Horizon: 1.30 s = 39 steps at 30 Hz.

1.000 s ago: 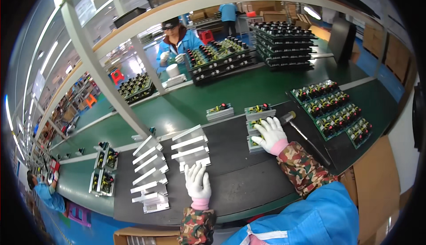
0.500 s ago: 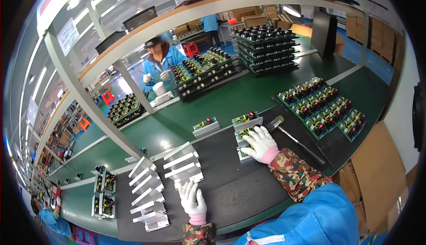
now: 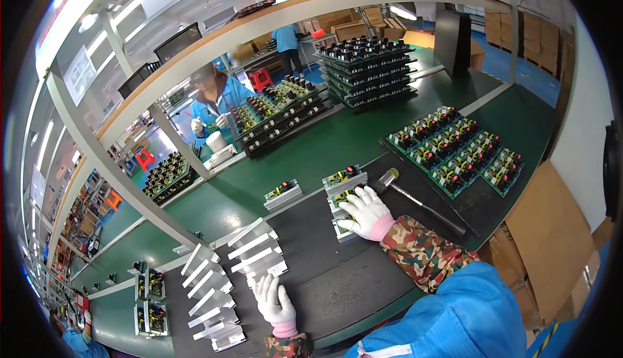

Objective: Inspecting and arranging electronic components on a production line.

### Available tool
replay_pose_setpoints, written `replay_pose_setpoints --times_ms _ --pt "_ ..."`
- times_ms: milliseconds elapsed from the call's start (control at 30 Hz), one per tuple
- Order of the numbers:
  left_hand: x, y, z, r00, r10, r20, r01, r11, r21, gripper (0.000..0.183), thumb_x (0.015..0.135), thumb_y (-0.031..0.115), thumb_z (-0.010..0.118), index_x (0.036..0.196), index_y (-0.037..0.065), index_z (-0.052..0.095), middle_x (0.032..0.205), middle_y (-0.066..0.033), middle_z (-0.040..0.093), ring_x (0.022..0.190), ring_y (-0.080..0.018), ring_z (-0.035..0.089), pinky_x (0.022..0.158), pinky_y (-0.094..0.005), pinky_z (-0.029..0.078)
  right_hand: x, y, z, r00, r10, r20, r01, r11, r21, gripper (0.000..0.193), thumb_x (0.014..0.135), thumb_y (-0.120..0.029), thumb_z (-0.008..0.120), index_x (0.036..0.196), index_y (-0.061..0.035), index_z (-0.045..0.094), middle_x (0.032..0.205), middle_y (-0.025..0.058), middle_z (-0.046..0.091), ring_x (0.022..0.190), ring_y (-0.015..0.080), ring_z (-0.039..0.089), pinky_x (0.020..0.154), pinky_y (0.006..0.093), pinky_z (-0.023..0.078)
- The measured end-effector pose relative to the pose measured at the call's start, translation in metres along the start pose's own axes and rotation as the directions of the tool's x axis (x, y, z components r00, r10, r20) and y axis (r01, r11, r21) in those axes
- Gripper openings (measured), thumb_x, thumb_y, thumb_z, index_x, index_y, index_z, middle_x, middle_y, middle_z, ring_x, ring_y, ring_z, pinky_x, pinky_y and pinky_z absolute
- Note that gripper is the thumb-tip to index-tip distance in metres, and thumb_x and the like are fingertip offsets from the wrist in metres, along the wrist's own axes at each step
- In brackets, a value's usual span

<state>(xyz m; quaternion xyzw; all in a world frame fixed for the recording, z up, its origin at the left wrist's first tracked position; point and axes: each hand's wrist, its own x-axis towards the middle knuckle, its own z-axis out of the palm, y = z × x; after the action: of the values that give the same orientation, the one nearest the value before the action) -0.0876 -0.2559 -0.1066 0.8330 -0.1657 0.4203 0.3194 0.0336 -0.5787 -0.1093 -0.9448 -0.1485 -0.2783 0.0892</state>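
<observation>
My left hand [image 3: 274, 301], in a white glove with a pink cuff, lies with fingers stretched out at the near end of a column of silver metal brackets [image 3: 258, 254]. Its fingertips reach the nearest bracket; whether they touch it I cannot tell. A second bracket column [image 3: 211, 296] stands to its left. My right hand [image 3: 366, 214], gloved alike, is spread over a short row of circuit boards on silver metal bases [image 3: 342, 177]. It partly hides the nearer boards and grips nothing visible. A mallet [image 3: 422, 200] lies just right of that hand.
Beyond the row sits another board on a metal base [image 3: 283, 192]. Panels of circuit boards [image 3: 457, 149] lie at the right, with stacked panels [image 3: 366, 72] at the back. Finished-looking boards [image 3: 150, 301] stand far left. A shelf post [image 3: 117, 170] crosses the left side. A co-worker [image 3: 217, 101] faces me.
The whole view has shifted, so the bench things appear slightly farther left. My hands keep about the same places beside the brackets and boards. The co-worker's hands have a small green board between them.
</observation>
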Motion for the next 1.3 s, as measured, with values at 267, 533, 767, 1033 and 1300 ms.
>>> replay_pose_setpoints --times_ms 267,533,767,1033,1300 --pt "0.002 0.002 -0.002 1.0 0.01 0.002 -0.01 1.0 0.011 0.023 0.086 0.004 0.063 0.107 -0.001 0.071 0.114 -0.0153 0.071 0.111 -0.0342 0.063 0.117 -0.0537 0.035 0.0 -0.001 0.001 1.0 -0.006 -0.019 0.006 1.0 -0.002 0.06 0.097 -0.059 0.044 0.131 -0.0128 0.062 0.135 0.0138 0.06 0.135 0.0402 0.044 0.121 0.0532 0.023" --pt "0.001 0.002 0.0 1.0 -0.005 -0.003 0.005 1.0 0.015 0.024 0.088 0.004 0.059 0.107 -0.003 0.071 0.113 -0.0151 0.071 0.111 -0.0307 0.064 0.121 -0.0526 0.031 -0.001 0.003 0.007 1.0 -0.006 -0.016 0.006 1.0 -0.005 0.061 0.097 -0.06 0.044 0.132 -0.013 0.062 0.135 0.0136 0.06 0.136 0.0405 0.043 0.121 0.0533 0.022" --pt "0.001 0.003 -0.001 1.0 -0.003 -0.006 0.003 1.0 0.025 0.024 0.088 0.005 0.059 0.107 -0.002 0.071 0.113 -0.0148 0.071 0.111 -0.0308 0.064 0.12 -0.0529 0.031 0.0 0.001 0.003 0.999 -0.022 -0.041 0.022 1.0 0.0 0.062 0.097 -0.061 0.043 0.131 -0.0124 0.062 0.134 0.0136 0.061 0.135 0.0406 0.045 0.121 0.0532 0.021" --pt "0.009 0.012 -0.001 0.999 -0.014 -0.046 0.017 0.999 0.05 0.026 0.083 0.004 0.067 0.108 0.001 0.072 0.114 -0.0143 0.071 0.109 -0.0333 0.064 0.117 -0.0525 0.036 0.002 0.002 -0.011 1.0 -0.014 -0.013 0.014 1.0 -0.011 0.058 0.096 -0.056 0.049 0.129 -0.0107 0.063 0.134 0.0128 0.061 0.135 0.039 0.045 0.12 0.0519 0.023" --pt "0.004 0.008 -0.006 0.999 -0.035 -0.034 0.036 0.998 0.049 0.026 0.082 0.002 0.067 0.107 0.001 0.072 0.114 -0.0132 0.072 0.11 -0.0329 0.065 0.116 -0.0511 0.037 0.002 -0.001 -0.005 0.998 -0.058 -0.001 0.058 0.998 0.027 0.056 0.096 -0.054 0.05 0.13 -0.01 0.063 0.134 0.0133 0.061 0.136 0.0396 0.045 0.12 0.0505 0.025"
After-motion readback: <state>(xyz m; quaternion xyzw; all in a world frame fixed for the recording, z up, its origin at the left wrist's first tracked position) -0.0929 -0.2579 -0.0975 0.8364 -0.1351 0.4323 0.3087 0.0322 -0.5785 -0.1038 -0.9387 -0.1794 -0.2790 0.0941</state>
